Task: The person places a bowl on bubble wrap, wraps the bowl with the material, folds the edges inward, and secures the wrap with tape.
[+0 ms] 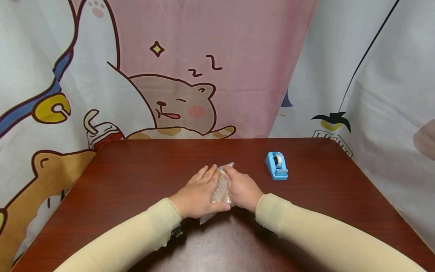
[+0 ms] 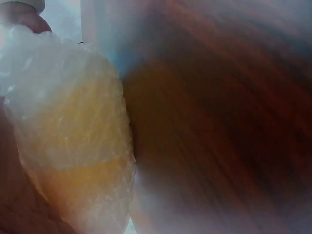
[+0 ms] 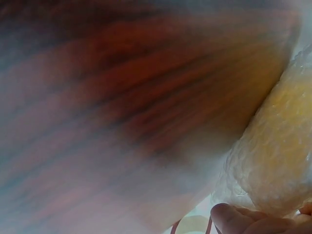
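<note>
A bundle of clear bubble wrap lies between the two hands near the middle of the table. Something yellow shows through the wrap in the left wrist view; its kind is hidden by the bubbles. With fingers straight and spread, my left hand rests against the bundle's left side, its thumb across the near part. My right hand grips the bundle from the right, fingers curled around its side. In the right wrist view, fingertips touch the lower end of the wrap.
A light blue tape dispenser with a roll of tape stands to the right, beyond the right hand. The dark reddish-brown table ends at the back against a cartoon-printed curtain.
</note>
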The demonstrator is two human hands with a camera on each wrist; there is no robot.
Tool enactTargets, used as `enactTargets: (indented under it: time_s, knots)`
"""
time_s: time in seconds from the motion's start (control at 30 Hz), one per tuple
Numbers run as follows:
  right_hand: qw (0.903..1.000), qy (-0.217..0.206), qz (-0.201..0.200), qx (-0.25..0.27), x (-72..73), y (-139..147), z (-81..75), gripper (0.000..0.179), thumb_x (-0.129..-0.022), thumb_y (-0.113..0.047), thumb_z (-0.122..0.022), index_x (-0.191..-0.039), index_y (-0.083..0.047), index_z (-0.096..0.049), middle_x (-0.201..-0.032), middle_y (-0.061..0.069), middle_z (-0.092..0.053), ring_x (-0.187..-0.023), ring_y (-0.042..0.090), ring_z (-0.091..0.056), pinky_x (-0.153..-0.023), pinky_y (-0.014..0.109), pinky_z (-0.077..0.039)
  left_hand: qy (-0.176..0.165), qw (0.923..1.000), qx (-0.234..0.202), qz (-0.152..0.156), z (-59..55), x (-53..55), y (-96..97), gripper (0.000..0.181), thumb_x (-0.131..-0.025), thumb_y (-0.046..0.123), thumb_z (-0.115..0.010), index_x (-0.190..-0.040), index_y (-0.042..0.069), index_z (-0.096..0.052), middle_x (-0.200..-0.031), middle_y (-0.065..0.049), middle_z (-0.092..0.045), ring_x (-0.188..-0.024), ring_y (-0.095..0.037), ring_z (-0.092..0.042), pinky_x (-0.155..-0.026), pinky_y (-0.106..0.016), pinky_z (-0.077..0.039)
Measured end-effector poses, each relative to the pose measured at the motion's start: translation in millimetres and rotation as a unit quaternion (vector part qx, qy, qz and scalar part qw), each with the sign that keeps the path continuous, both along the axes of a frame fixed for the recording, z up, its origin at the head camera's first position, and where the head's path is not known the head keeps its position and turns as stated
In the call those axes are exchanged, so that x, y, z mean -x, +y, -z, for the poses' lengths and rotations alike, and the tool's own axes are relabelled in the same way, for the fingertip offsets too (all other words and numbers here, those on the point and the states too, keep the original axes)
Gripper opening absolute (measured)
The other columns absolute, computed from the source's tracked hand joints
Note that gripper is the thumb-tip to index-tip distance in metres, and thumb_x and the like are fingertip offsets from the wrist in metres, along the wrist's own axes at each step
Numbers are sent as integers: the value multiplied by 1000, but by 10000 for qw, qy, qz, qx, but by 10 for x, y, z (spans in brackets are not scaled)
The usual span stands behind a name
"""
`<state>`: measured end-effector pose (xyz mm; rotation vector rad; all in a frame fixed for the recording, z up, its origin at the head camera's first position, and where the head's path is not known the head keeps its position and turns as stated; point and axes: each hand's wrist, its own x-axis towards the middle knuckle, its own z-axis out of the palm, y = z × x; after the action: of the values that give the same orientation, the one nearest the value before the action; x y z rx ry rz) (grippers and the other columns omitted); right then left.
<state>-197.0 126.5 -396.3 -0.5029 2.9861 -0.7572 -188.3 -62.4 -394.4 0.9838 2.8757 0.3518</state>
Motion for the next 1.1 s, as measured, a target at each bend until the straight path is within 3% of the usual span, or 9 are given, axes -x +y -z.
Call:
enactTargets:
  time_s: [0.27,0.5,0.67,0.73,0.93,1.1]
  knots:
    - [9999,-89,66,-6,7,19,-18,42,-110,-14,-44,-150,-4,-53,-116,25,-75,-86,27,-73,-83,47,-63,240,9995,182,-13,25,3,23,107,-96,74,-55,-163,-5,-28,-173,-24,-25,-161,-42,-22,-132,-53,-19]
    - [9997,-244,88,17,27,62,-60,41,-112,-17,-44,-150,-6,-53,-128,24,-72,-95,28,-73,-90,50,-61,322,9990,304,-14,25,2,32,106,-96,73,-54,-163,-5,-29,-172,-23,-27,-160,-41,-24,-133,-51,-19]
    - [9993,-309,128,156,27,113,-102,43,-112,-17,-42,-153,-4,-50,-140,23,-66,-111,30,-71,-101,52,-58,323,9989,342,-28,17,1,38,105,-96,73,-53,-163,-5,-29,-172,-22,-28,-160,-43,-24,-132,-51,-20]
    - [9988,-371,196,234,29,142,-130,45,-112,-19,-42,-155,-5,-49,-147,22,-62,-121,31,-68,-107,54,-54,329,9989,344,-36,12,0,42,105,-96,73,-53,-163,-5,-29,-172,-22,-28,-160,-43,-25,-132,-52,-20]
    - [9954,-653,555,417,71,276,-229,49,-112,-26,-45,-157,-8,-46,-153,19,-58,-126,33,-65,-111,56,-51,344,9988,333,-74,9,0,47,105,-96,74,-54,-163,-4,-31,-171,-22,-29,-159,-44,-26,-131,-52,-22]
    - [9957,-490,678,386,132,453,-276,48,-113,-27,-46,-156,-6,-47,-155,19,-57,-136,35,-61,-113,58,-49,313,9990,311,-121,12,-5,47,106,-95,74,-55,-163,-3,-31,-172,-20,-29,-159,-44,-27,-131,-52,-22]
